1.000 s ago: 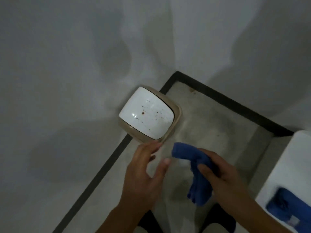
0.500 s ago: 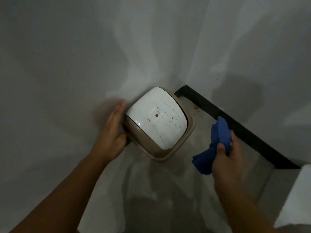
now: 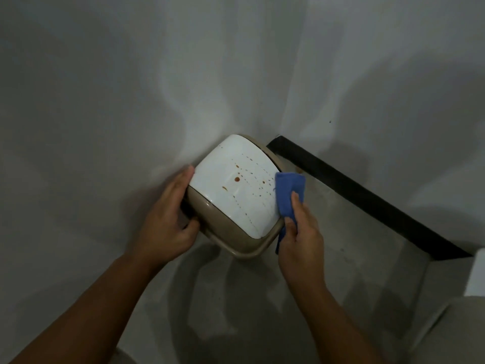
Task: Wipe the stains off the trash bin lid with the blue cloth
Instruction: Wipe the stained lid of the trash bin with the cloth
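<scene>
A beige trash bin (image 3: pixel 223 233) stands in the corner where two white walls meet. Its white lid (image 3: pixel 236 190) carries brown spots and dotted streaks, the largest spot near the lid's middle. My left hand (image 3: pixel 168 219) grips the bin's left side below the lid. My right hand (image 3: pixel 299 235) holds a folded blue cloth (image 3: pixel 288 195) pressed against the lid's right edge, with the thumb on top of the cloth. The cloth's lower end hangs down beside the bin rim.
A white wall (image 3: pixel 105 101) rises on the left and behind the bin. A black skirting strip (image 3: pixel 367 200) runs along the right wall down to the grey concrete floor (image 3: pixel 341 258). A white object (image 3: pixel 477 271) shows at the right edge.
My right hand has brought the blue cloth left onto the lid's right edge. My left hand has closed more firmly around the bin's left side. The camera view has moved closer.
</scene>
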### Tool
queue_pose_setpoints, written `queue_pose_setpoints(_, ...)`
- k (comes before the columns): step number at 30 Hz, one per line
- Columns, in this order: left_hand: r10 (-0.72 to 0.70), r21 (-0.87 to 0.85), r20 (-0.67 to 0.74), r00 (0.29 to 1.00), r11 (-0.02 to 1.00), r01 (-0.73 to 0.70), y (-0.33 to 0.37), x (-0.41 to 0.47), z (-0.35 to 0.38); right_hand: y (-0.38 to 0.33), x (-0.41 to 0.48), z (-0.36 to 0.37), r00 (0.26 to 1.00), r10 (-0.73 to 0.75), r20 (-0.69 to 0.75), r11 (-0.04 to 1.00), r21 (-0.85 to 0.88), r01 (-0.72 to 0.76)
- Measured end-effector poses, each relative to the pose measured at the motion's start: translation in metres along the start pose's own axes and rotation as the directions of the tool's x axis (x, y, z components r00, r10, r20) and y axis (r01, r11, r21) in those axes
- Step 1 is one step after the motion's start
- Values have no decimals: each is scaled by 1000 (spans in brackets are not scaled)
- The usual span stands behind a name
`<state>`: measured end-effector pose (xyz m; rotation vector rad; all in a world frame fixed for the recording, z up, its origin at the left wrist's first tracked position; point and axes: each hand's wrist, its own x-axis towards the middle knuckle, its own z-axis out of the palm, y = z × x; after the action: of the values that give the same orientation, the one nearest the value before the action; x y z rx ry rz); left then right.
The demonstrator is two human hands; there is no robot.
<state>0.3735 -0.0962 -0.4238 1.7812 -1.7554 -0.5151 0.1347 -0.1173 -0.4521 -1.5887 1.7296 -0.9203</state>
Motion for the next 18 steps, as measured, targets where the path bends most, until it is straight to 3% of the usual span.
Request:
queue_pose_setpoints(4, 12, -9, 14, 1000, 1000, -12, 1, -1, 2, -4, -26, 3, 997, 44, 56, 999, 14, -45)
queue_pose_setpoints(8, 26, 3, 21, 999, 1000, -26, -4, -1, 3, -12, -55, 8, 997, -3, 71, 995, 98, -4)
queue_pose_setpoints(13, 71, 31, 67, 995, 997, -74, -9, -3, 4, -14, -26, 5, 997, 70, 12, 995, 63, -71)
queue_pose_setpoints(18, 25, -36, 59, 998, 999, -23, -2, -3, 17, -22, -6, 3, 995, 105, 3, 989, 108, -104)
